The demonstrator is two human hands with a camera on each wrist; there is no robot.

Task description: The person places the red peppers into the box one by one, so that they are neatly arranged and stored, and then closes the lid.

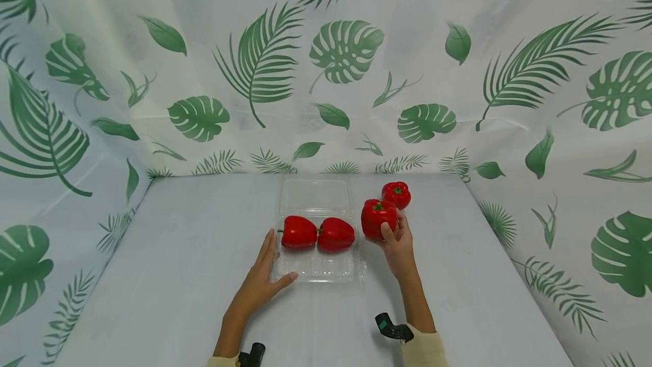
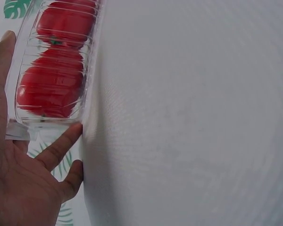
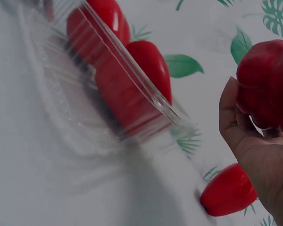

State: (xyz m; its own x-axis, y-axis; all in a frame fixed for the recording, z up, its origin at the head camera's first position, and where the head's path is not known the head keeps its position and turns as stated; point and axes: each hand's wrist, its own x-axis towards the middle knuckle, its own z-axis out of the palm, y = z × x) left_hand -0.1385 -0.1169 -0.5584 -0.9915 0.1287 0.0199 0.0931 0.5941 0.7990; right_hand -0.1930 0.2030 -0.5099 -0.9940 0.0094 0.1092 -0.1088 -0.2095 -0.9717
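A clear plastic clamshell container (image 1: 311,276) lies with its lid (image 1: 316,194) folded back at the far side. Inside it, two red bell peppers sit side by side: the left pepper (image 1: 299,233) with its stem to the left, the right pepper (image 1: 336,235) against it. My left hand (image 1: 260,283) rests along the container's left side, fingers straight and thumb spread by the front corner. My right hand (image 1: 399,247) grips a third red bell pepper (image 1: 377,218), stem up, just right of the container. In the right wrist view that held pepper (image 3: 266,82) sits between thumb and fingers.
Another red bell pepper (image 1: 397,194) stands on the white table (image 1: 178,276), behind the held one. A leaf-print sheet (image 1: 346,129) hangs behind the table and along both sides. Each wrist wears a small black camera, such as the right one (image 1: 392,327).
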